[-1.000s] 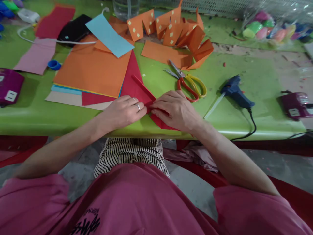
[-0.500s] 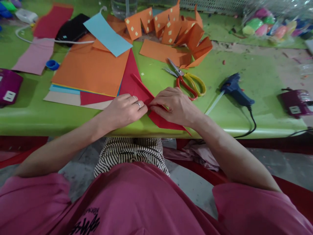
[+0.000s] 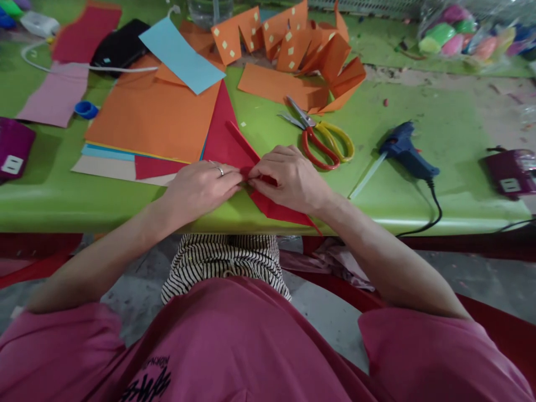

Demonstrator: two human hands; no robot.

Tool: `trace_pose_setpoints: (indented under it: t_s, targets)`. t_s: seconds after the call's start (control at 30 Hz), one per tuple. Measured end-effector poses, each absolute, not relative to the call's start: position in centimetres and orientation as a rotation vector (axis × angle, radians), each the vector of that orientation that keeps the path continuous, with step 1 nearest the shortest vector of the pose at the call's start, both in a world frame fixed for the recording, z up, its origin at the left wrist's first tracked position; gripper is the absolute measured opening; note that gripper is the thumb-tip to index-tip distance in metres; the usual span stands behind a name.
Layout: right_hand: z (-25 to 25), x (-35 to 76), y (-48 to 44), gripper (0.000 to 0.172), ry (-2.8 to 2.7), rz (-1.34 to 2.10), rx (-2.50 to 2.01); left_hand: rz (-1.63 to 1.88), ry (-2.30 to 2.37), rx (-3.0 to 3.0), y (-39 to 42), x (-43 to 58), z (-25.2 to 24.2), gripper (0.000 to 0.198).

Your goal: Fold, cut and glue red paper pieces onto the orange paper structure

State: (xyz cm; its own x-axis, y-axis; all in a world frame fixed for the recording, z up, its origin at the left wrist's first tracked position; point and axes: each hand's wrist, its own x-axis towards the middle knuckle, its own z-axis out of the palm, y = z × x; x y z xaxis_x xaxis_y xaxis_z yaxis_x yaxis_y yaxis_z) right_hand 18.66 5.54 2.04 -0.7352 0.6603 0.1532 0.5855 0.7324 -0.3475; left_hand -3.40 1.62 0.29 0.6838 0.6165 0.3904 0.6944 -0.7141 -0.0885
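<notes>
A sheet of red paper (image 3: 221,134) lies at an angle near the table's front edge, with a narrow strip folded up along its right side. My right hand (image 3: 288,177) pinches that raised fold between thumb and fingers. Close beside it, my left hand (image 3: 205,184), with a ring on one finger, presses the paper down, its fingers together and their tips partly hidden. Just beyond my right hand are scissors (image 3: 312,134) with one red and one yellow handle, blades apart. Orange sheets (image 3: 154,117) are stacked to the left, over blue, red and beige paper.
A blue glue gun (image 3: 408,148) with a cord rests at right. Folded orange paper strips (image 3: 288,50) with pale squares stand at the back. A light blue paper piece (image 3: 182,53), a black object (image 3: 119,47) and a blue cap (image 3: 86,109) lie left. Purple boxes (image 3: 511,173) sit at both sides.
Both hands have shifted slightly left along the red paper, the right one still pinching its fold. The view has moved a little; the other things lie as before.
</notes>
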Motion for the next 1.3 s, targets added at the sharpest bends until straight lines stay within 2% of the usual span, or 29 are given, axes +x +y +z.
trace_pose_setpoints:
  t_s: [0.2, 0.57, 0.8, 0.97, 1.1, 1.3]
  targets:
    - [2.0, 18.4, 5.7, 0.02, -2.664, 0.452, -1.033, -0.361, -0.931, -2.759, 1.8, -4.5, 0.3, 0.028]
    - [1.8, 18.1, 5.7, 0.017, -2.649, 0.505, -1.154, -0.457, -1.042, -2.827, 1.1, -4.9, -0.2, 0.031]
    - [2.0, 17.8, 5.9, 0.022, -2.781, 0.379, -1.162, -0.439, -1.005, -2.859, 1.1, -4.8, -0.2, 0.028]
    - [2.3, 17.5, 5.8, 0.016, -2.818, 0.298, -1.164, -0.499, -1.016, -2.797, 0.8, -4.8, -0.1, 0.031]
    - [2.0, 17.6, 5.8, 0.015, -2.744, 0.393, -1.181, -0.492, -0.975, -2.77, 0.7, -4.7, 0.0, 0.031]
    - [3.0, 19.9, 6.5, 0.023, -2.535, 0.512, -1.192, -0.42, -0.987, -2.805, 0.6, -4.6, 0.1, 0.034]
